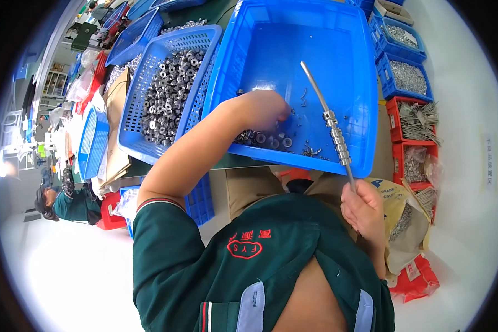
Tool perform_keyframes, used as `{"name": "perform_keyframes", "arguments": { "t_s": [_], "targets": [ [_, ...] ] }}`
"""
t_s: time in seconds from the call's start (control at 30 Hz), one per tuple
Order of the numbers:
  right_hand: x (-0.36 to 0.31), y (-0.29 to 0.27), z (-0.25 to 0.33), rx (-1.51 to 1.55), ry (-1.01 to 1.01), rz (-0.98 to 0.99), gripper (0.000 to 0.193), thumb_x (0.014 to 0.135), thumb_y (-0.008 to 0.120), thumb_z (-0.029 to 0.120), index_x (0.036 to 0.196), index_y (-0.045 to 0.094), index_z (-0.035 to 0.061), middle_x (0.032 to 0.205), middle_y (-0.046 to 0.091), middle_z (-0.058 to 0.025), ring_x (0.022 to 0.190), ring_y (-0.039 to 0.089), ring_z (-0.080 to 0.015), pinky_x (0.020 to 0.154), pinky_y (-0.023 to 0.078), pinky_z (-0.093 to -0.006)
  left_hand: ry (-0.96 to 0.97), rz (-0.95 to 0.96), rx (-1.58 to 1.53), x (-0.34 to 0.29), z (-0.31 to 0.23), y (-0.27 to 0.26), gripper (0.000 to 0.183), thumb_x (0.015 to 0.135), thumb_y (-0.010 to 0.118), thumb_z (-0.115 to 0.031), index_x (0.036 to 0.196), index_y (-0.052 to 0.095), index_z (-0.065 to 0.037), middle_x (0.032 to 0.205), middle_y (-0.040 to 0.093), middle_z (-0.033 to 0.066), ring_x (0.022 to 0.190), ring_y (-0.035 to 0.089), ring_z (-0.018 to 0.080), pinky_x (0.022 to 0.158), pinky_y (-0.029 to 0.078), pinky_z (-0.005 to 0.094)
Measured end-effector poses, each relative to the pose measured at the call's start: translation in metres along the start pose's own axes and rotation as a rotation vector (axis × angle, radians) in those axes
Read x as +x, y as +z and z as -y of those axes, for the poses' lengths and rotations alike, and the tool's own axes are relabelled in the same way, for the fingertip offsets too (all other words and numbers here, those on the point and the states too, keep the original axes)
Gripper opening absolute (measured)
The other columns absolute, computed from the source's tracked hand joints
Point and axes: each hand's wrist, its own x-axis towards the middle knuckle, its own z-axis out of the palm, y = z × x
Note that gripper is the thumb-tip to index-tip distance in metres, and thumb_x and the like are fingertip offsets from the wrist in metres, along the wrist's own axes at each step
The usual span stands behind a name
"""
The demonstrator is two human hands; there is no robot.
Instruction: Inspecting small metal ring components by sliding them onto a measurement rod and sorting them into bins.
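My right hand point(363, 206) is closed round the lower end of a thin metal rod point(314, 83), which slants up over the big blue bin point(299, 14). Several shiny metal collars point(337, 139) are threaded on the rod, around its middle and lower part. Inside the near left part of the bin, my left hand point(263, 109) hovers over or among a heap of small metal rings point(260, 138). Its fingers are blurred and turned away, so their grip is hidden. Smaller metal bits point(311, 150) lie scattered on the bin floor between the heap and the rod.
Left of the bin stands a blue perforated basket point(131, 119) full of dark and silver rings. Blue boxes point(395, 91) and red boxes point(396, 130) of metal parts line the right side, above a yellow sack point(390, 191). A person point(74, 205) is at the far left.
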Motion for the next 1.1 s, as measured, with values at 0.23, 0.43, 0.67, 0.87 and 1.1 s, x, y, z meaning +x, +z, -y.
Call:
{"name": "perform_keyframes", "arguments": {
  "t_s": [0.23,0.43,0.67,0.87,1.1],
  "targets": [
    [0.002,0.004,-0.002,-0.015,-0.038,-0.026,0.016,0.092,0.048,0.013,0.080,0.048,0.0024,0.047,0.034,0.0025,0.034,0.029,-0.0042,0.034,0.022,-0.0193,-0.018,-0.160,-0.165,0.011,0.020,-0.002,0.023,0.070,0.064,-0.015,0.091,0.068,-0.005,0.085,0.066,0.0142,0.082,0.063,0.0297,0.072,0.050,0.0377],
    [-0.001,0.001,-0.003,-0.002,-0.034,0.013,0.015,0.092,0.051,0.015,0.082,0.049,0.0033,0.055,0.040,0.0042,0.040,0.035,-0.0019,0.037,0.027,-0.0168,-0.178,-0.308,-0.890,0.003,0.014,-0.025,0.020,0.084,0.064,-0.015,0.099,0.065,-0.002,0.072,0.063,0.0065,0.057,0.058,0.0122,0.053,0.047,0.0254],
    [-0.004,0.009,-0.003,-0.027,0.019,0.034,0.014,0.092,0.050,0.013,0.083,0.049,0.0033,0.054,0.040,0.0035,0.040,0.035,-0.0026,0.036,0.027,-0.0178,0.071,-0.431,-1.838,-0.006,0.017,-0.029,0.029,0.092,0.054,-0.026,0.108,0.058,-0.001,0.088,0.066,0.0120,0.077,0.066,0.0190,0.069,0.053,0.0295],
    [-0.001,0.016,-0.004,-0.025,-0.039,0.034,0.013,0.092,0.050,0.013,0.084,0.050,0.0028,0.054,0.040,0.0037,0.040,0.034,-0.0025,0.036,0.027,-0.0177,0.089,-0.476,-1.781,-0.010,0.011,-0.028,0.027,0.092,0.055,-0.024,0.103,0.056,0.000,0.095,0.064,0.0147,0.079,0.064,0.0208,0.071,0.052,0.0323],
    [-0.004,0.026,-0.001,-0.032,-0.052,0.017,0.013,0.092,0.050,0.013,0.083,0.050,0.0027,0.054,0.040,0.0038,0.040,0.034,-0.0024,0.036,0.027,-0.0177,0.180,-0.512,-1.746,-0.009,0.014,-0.025,0.025,0.089,0.060,-0.021,0.105,0.056,-0.001,0.099,0.064,0.0144,0.087,0.063,0.0214,0.080,0.049,0.0337]
  ]
}}
